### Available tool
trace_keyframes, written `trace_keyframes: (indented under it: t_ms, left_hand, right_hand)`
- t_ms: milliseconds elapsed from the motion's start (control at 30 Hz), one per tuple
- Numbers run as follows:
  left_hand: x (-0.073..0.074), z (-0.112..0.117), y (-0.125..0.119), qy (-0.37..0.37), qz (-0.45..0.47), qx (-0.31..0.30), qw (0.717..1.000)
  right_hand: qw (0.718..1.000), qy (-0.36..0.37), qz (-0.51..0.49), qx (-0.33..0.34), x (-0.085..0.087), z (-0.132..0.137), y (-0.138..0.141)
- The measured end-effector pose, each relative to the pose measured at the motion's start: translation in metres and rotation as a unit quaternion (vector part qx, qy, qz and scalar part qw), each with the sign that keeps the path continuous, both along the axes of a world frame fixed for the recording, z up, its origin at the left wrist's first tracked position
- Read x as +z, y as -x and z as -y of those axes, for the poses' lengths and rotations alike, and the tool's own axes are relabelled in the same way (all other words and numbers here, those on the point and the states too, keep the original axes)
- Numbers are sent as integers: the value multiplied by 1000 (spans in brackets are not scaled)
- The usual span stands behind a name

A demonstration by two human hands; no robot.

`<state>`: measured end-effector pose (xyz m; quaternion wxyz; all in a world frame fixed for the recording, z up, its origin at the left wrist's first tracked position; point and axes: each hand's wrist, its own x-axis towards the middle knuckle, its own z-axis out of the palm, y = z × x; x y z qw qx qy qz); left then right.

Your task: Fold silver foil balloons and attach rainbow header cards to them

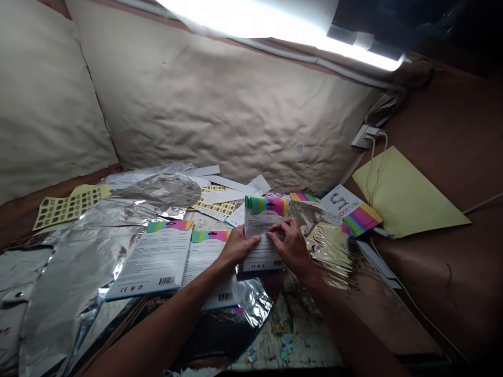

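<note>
A stack of printed card packets (261, 222), white with a rainbow-striped top and a hang hole, stands upright in front of me. My left hand (239, 245) is closed on its left edge, thumb across the printed back. At the packet's right side is my right hand (291, 241), its thumb and forefinger drawn together against the face; whether anything small is between those fingertips I cannot make out. Left of my hands lie a similar packet (157, 259) and, partly under my left forearm, another packet (214, 275), both with text and barcode up.
Crumpled silver foil (86, 246) spreads over the left side. Yellow sticker sheets (70, 204) and white paper strips (231, 183) lie toward the back. A balloon packet (349, 209), gold foil fringe (330, 251) and a yellow sheet (408, 193) are at right, near cables and a wall socket (366, 136).
</note>
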<state>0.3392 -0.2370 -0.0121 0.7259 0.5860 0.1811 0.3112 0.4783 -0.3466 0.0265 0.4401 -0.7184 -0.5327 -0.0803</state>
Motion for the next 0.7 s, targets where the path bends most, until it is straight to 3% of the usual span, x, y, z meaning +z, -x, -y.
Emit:
trace_keyframes:
  t_ms: [100, 167, 300, 400, 533, 600, 700]
  left_hand:
    - [3, 1, 0, -7, 3, -2, 1000]
    - [7, 4, 1, -15, 13, -7, 1000]
    - [16, 10, 2, -59, 18, -21, 998]
    - [21, 8, 4, -26, 28, -35, 999]
    - [21, 1, 5, 6, 67, -36, 997]
    - [20, -1, 5, -8, 71, 1, 997]
    - [20, 2, 2, -24, 19, 105, 994]
  right_hand:
    - [995, -44, -75, -44, -4, 1, -6]
    - [984, -41, -170, -28, -8, -1, -8]
    - [946, -46, -313, 69, -11, -4, -7]
    - [916, -62, -372, 138, -3, -3, -12]
    - [858, 26, -445, 255, 9, 5, -27]
    - [866, 27, -440, 236, 10, 7, -29]
    - [922, -42, -360, 133, 11, 10, -16]
